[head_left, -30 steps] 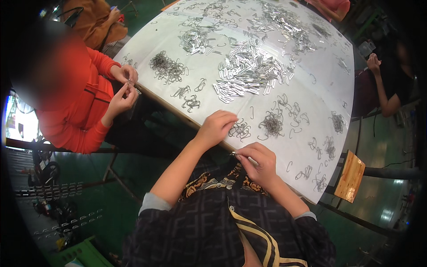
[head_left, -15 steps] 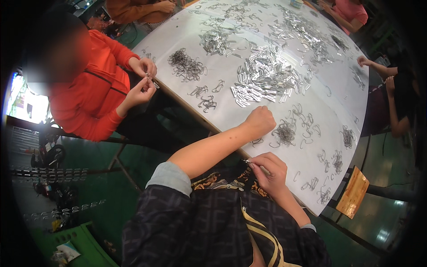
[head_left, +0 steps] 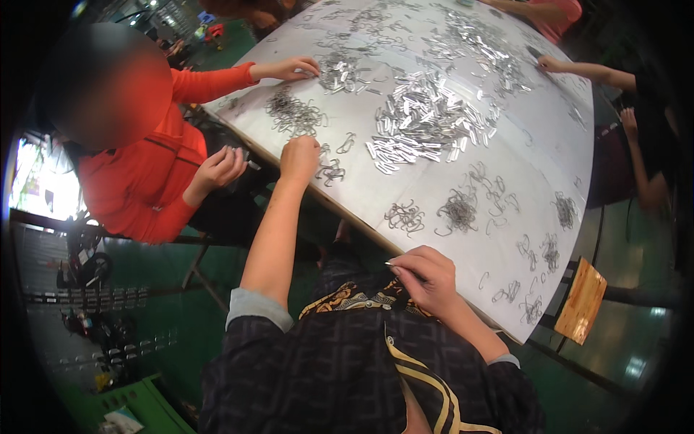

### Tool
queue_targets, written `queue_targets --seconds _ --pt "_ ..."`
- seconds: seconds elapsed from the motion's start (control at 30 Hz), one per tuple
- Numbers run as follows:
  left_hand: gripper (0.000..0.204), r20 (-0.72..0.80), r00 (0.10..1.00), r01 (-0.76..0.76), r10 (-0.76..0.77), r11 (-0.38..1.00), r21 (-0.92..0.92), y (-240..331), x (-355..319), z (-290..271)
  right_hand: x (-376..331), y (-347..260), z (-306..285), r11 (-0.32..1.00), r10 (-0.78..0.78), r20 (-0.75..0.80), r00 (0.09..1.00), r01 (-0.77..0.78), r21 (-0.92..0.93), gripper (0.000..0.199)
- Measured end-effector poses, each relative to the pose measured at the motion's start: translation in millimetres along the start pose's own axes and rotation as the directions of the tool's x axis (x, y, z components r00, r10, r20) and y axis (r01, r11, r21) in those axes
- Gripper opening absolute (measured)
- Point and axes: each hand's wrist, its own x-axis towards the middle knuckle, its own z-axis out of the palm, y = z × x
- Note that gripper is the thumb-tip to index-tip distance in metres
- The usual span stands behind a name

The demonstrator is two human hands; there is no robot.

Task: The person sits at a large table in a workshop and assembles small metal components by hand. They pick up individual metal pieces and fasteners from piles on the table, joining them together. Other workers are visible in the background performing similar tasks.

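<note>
nearest, at one o'clock from the wearer, the right hand (head_left: pixel 428 278) is at the edge of the white table (head_left: pixel 361 197), thumb and fingertips clamped together on a small silvery metal piece (head_left: pixel 391 263) that pokes out toward ten o'clock. at three o'clock, off the table's side, is a wooden seat (head_left: pixel 581 301). on the tabletop, between twelve and one o'clock, lies a loose cluster of wire hooks (head_left: pixel 405 217), with a denser dark heap (head_left: pixel 459 210) beside it at one o'clock. the left hand (head_left: pixel 299 155) reaches out at eleven o'clock, fingers curled, just beside a few scattered hooks (head_left: pixel 331 172); its back hides the fingertips, so i cannot tell whether they hold anything. a wider pile of hooks (head_left: pixel 293 111) lies just past its knuckles. at ten o'clock is a person in a red jacket (head_left: pixel 141 192), one arm stretched over the table. farther off, a little past twelve, spreads a big heap of silvery strips (head_left: pixel 426 119).
</note>
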Motion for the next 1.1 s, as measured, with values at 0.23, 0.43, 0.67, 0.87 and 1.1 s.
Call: queue_targets --seconds 0.23,0.43,0.67,0.87,1.1 --pt "0.010 -0.035 0.841 -0.509 0.540 0.768 -0.389 98 -50 46 2 -2 1 0.997 -0.066 0.013 0.998 0.066 -0.034 0.017" --pt "0.007 0.040 0.635 -0.662 0.772 0.570 -0.488 160 -90 66 -2 -7 -3 0.997 -0.073 0.022 0.997 0.074 -0.033 0.016" --pt "0.008 0.060 0.359 -0.902 0.932 0.362 -0.235 178 -116 78 -3 -8 -2 0.996 -0.089 0.035 0.995 0.090 -0.022 0.016" --pt "0.010 0.085 0.257 -0.962 0.963 0.263 -0.077 193 -120 74 -1 -11 -1 0.994 -0.103 0.050 0.993 0.105 -0.031 0.017" --pt "0.006 -0.007 0.703 -0.590 0.711 0.578 -0.563 163 -106 51 4 -13 5 0.997 -0.017 0.007 1.000 0.018 -0.073 0.015"
